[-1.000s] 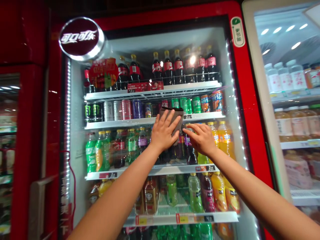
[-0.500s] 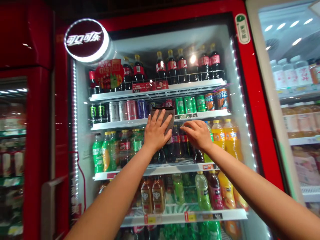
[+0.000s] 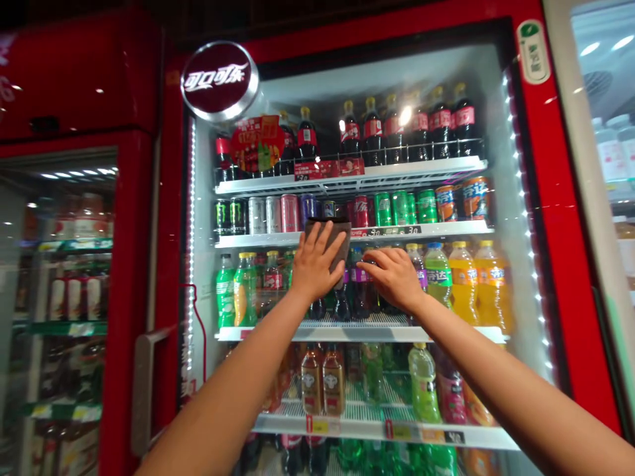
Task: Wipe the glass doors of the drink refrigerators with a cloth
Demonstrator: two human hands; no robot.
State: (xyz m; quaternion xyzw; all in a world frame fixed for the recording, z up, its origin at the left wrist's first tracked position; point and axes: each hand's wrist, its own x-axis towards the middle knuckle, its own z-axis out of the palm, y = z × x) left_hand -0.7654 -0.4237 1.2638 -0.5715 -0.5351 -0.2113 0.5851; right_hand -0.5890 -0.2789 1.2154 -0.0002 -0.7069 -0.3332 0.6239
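Note:
My left hand [image 3: 317,261] lies with its fingers spread over a dark grey cloth [image 3: 340,244], holding it pressed against the glass door [image 3: 278,79] of a red drinks fridge. The cloth covers part of the can shelf's edge and the bottles below. To the right, my right hand [image 3: 391,274] hovers at or close to the glass, fingers loosely bent and nothing visible in them. Whether it touches the glass I cannot tell. Behind the glass are cola bottles [image 3: 373,129], green cans [image 3: 381,209] and orange soda bottles [image 3: 461,277].
A grey door handle [image 3: 143,393] stands at the door's left edge. A round lit sign [image 3: 218,82] sits at the upper left of the door. Another red fridge [image 3: 74,86] adjoins on the left, and a pale-framed one [image 3: 570,132] on the right.
My view has turned left, so the fridge sits farther right in the picture. Against the shelves, my left hand and the cloth have shifted left; my right hand has moved left too.

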